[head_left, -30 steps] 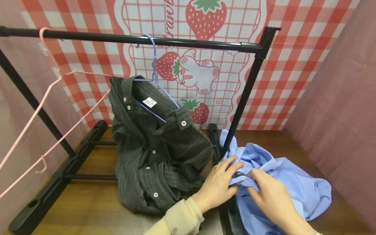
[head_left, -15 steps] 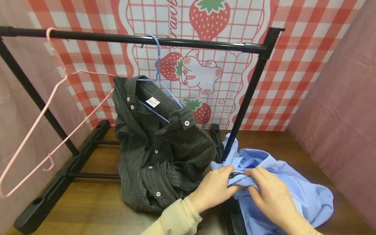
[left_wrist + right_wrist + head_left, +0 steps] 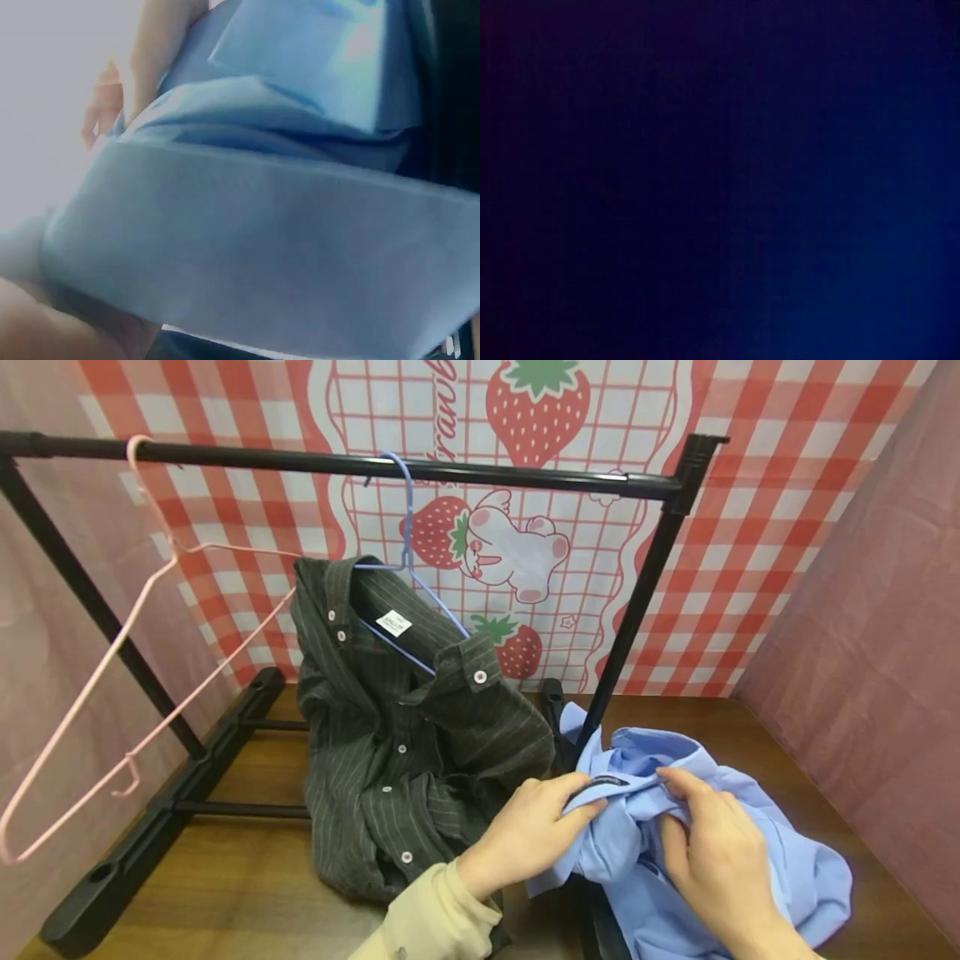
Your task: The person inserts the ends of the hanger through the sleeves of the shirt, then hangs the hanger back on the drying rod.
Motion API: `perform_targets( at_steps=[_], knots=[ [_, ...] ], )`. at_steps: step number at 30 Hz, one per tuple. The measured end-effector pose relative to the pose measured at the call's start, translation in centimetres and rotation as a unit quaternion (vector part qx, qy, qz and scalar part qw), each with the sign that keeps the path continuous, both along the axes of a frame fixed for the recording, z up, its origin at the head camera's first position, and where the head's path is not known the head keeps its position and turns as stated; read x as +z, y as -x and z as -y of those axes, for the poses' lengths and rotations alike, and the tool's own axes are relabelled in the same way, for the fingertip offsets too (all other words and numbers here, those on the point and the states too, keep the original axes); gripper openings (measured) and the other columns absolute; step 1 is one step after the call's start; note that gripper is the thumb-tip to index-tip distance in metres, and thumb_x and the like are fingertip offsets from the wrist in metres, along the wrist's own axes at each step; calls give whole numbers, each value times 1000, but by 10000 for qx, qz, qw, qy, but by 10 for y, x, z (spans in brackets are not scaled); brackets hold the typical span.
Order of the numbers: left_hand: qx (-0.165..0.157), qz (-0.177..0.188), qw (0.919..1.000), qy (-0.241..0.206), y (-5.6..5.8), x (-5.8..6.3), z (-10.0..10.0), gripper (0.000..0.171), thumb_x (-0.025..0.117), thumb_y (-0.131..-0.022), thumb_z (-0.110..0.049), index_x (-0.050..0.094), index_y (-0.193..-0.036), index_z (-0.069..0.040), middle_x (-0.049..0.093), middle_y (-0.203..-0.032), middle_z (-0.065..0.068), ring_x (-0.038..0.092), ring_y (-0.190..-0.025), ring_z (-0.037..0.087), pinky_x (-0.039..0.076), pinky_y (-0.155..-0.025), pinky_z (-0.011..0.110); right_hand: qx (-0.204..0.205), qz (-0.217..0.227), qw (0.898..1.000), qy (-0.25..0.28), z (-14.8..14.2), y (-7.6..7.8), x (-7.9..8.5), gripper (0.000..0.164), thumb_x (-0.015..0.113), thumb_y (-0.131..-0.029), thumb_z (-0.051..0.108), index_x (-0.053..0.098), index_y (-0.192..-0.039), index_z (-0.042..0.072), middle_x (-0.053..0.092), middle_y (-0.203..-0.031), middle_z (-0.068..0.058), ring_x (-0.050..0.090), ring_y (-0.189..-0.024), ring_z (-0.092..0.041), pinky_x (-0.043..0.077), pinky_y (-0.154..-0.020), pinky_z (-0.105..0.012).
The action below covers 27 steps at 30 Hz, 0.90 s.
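Observation:
A light blue shirt (image 3: 780, 852) lies crumpled at the right of the head view, partly over the rack's right foot. My left hand (image 3: 525, 831) pinches its collar on the left, beside a dark label (image 3: 600, 783). On the other side of the label, my right hand (image 3: 716, 852) pinches the collar between thumb and fingers. In the left wrist view the blue cloth (image 3: 255, 240) fills most of the picture, with part of a hand (image 3: 146, 67) at the upper left. The right wrist view is almost wholly dark, so nothing can be made out there.
A dark striped shirt (image 3: 420, 718) hangs on a blue hanger (image 3: 409, 510) from the black rack's rail (image 3: 285, 458). To its left hangs a bare pink hanger (image 3: 153, 577). The rack's upright (image 3: 637, 602) rises just behind the blue shirt.
Both hands have shifted slightly apart, spreading the blue collar so that more of the dark label shows. The left hand has moved a little left. The head view has shifted slightly.

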State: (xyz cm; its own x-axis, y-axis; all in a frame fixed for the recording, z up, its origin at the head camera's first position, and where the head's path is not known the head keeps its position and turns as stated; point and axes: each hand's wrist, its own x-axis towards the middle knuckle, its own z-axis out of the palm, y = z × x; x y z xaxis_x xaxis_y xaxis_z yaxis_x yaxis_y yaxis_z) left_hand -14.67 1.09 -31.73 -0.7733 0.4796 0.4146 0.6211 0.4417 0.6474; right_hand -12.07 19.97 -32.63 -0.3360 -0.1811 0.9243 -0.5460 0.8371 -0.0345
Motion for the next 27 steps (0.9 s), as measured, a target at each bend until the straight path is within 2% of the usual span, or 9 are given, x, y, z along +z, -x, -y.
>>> perform_targets(
  at_steps=[6, 9, 13, 16, 19, 21, 22, 25, 27],
  knots=[
    [-487, 480, 9961, -558, -2, 14, 21, 46, 46, -94, -32, 35, -55, -12, 26, -49, -8, 23, -43, 0, 22, -40, 18, 169, -845, 9958, 321, 2, 3, 9, 29, 41, -87, 18, 57, -86, -6, 58, -72, -19, 47, -57, -34, 31, -58, -36],
    [-636, 827, 9914, -796, -6, 20, 28, 49, 44, -95, -32, 35, -51, -11, 27, -48, -8, 25, -42, 0, 23, -39, 19, 146, -882, 9952, 394, 0, 7, 16, 25, 40, -83, 12, 59, -83, -5, 58, -73, -20, 46, -58, -37, 30, -58, -37],
    [-981, 907, 9867, -928, -12, 24, 29, 50, 42, -96, -30, 40, -51, -10, 35, -48, -8, 32, -43, -3, 29, -38, 18, 137, -537, 9979, 341, -4, 14, 16, 27, 39, -81, 11, 60, -85, -5, 58, -79, -20, 50, -63, -37, 32, -61, -38],
    [-1225, 505, 9853, -1075, -15, 25, 28, 46, 44, -96, -24, 40, -53, -10, 36, -51, -6, 32, -45, -4, 30, -40, 17, 241, -165, 9994, 207, -5, 16, 10, 31, 39, -84, 17, 62, -87, -3, 59, -84, -18, 54, -70, -34, 36, -66, -33],
    [-1382, 34, 9819, -1293, -15, 25, 27, 39, 44, -96, -20, 46, -59, -9, 40, -57, -3, 35, -52, -2, 32, -46, 15, 660, 608, 9959, -140, -4, 13, 4, 34, 39, -89, 23, 63, -95, 0, 60, -93, -12, 57, -84, -28, 38, -83, -19],
    [-1506, -278, 9792, -1333, -15, 25, 27, 32, 45, -96, -19, 55, -68, -8, 45, -64, -1, 40, -59, -2, 38, -53, 13, 1087, 1246, 9848, -523, -4, 9, 2, 27, 47, -87, 18, 61, -104, 4, 60, -101, -6, 56, -91, -22, 32, -91, -12],
    [-1576, -487, 9781, -1267, -16, 26, 27, 29, 45, -95, -19, 57, -72, -7, 47, -67, -1, 42, -63, -1, 40, -56, 13, 1367, 1676, 9735, -748, -5, 6, 2, 25, 50, -87, 16, 60, -108, 8, 59, -104, -1, 56, -94, -17, 29, -93, -10],
    [-1700, -1201, 9737, -923, -18, 27, 28, 19, 51, -93, -16, 62, -80, -7, 54, -79, 1, 48, -75, 2, 42, -69, 10, 2165, 2926, 9239, -1178, -8, -6, 1, 31, 53, -86, 5, 55, -114, 20, 55, -108, 10, 52, -97, -4, 31, -90, -10],
    [-1709, -1618, 9692, -722, -20, 28, 27, 14, 55, -89, -14, 63, -80, -8, 54, -85, 1, 49, -80, 3, 41, -74, 9, 2732, 3600, 8855, -1077, -11, -13, -1, 25, 40, -96, 14, 52, -117, 22, 54, -111, 12, 49, -101, -1, 33, -88, -12]
  ],
)
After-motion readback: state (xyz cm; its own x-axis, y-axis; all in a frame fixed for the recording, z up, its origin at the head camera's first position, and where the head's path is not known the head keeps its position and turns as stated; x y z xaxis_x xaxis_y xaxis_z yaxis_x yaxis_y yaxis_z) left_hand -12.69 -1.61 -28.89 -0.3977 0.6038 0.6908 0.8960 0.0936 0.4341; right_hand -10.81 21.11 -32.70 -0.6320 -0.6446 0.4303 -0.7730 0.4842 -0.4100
